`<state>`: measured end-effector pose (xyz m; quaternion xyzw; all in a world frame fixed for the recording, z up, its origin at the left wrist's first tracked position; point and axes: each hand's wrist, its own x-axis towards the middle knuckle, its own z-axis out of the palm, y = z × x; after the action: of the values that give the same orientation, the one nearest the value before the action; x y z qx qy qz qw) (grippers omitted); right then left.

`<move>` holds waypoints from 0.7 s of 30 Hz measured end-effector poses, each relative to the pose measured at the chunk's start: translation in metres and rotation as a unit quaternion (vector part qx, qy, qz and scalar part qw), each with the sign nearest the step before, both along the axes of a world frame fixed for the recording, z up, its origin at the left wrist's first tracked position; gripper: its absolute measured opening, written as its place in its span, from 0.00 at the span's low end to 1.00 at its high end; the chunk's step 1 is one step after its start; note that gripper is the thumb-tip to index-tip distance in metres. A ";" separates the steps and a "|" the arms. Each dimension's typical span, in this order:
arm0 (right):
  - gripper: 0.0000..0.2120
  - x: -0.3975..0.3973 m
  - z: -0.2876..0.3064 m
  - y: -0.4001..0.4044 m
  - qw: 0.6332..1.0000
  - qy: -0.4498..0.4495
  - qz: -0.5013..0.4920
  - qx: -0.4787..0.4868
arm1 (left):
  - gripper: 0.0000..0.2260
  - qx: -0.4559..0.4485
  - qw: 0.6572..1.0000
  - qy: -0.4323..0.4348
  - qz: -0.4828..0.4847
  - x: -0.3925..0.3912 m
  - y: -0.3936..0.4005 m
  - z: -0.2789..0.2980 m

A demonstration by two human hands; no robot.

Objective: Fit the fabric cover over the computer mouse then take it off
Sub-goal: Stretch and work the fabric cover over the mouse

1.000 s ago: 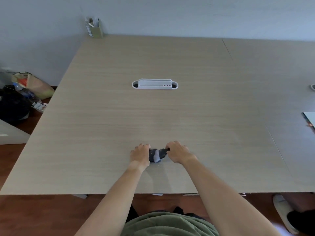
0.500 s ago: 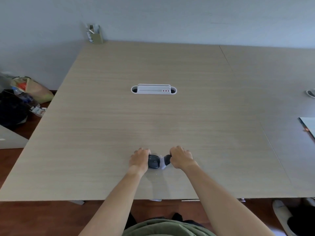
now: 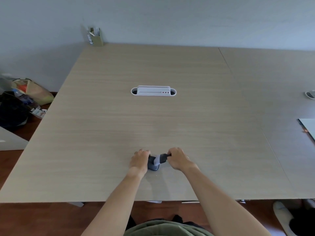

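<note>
A dark computer mouse (image 3: pixel 152 166) rests on the wooden table (image 3: pixel 153 125) near its front edge. My left hand (image 3: pixel 139 160) grips the mouse's left side and hides part of it. A grey and black fabric cover (image 3: pixel 160 159) wraps the mouse's right end and stretches to the right. My right hand (image 3: pixel 177 158) pinches the cover's dark free end between fingers and thumb.
A white cable port (image 3: pixel 153 91) sits in the table's middle. A pen holder (image 3: pixel 96 36) stands at the far left corner. A sheet (image 3: pixel 308 128) lies at the right edge. Bags (image 3: pixel 25 94) are on the floor to the left.
The cover has been drawn to the right, so more of the mouse's dark body shows. My right hand shifted slightly right and up; the left hand stays on the mouse.
</note>
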<state>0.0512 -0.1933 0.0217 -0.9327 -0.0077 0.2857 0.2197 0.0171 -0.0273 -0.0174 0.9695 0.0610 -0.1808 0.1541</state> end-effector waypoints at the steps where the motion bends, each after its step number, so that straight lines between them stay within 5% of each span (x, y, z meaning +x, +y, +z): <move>1: 0.12 0.002 -0.001 0.004 1.000 0.000 -0.002 0.022 | 0.17 -0.002 1.000 -0.003 -0.001 0.000 0.000 0.000; 7: 0.15 -0.009 0.001 0.004 0.999 0.000 0.005 -0.032 | 0.19 -0.014 1.000 -0.002 0.000 -0.001 0.003 -0.001; 13: 0.11 -0.005 -0.004 0.007 0.995 0.000 -0.044 0.092 | 0.19 -0.030 0.999 -0.010 0.010 -0.001 0.003 0.000; 18: 0.13 -0.012 -0.005 -0.004 1.000 0.015 -0.022 -0.002 | 0.19 -0.038 0.999 -0.002 0.010 -0.001 0.005 0.002; 21: 0.10 -0.008 -0.006 -0.009 0.997 0.001 -0.066 0.043 | 0.19 -0.046 0.999 -0.001 0.010 0.000 0.006 0.003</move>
<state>0.0428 -0.2022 0.0152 -0.9206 0.0420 0.2706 0.2783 0.0172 -0.0212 -0.0144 0.9608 0.0619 -0.1811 0.2004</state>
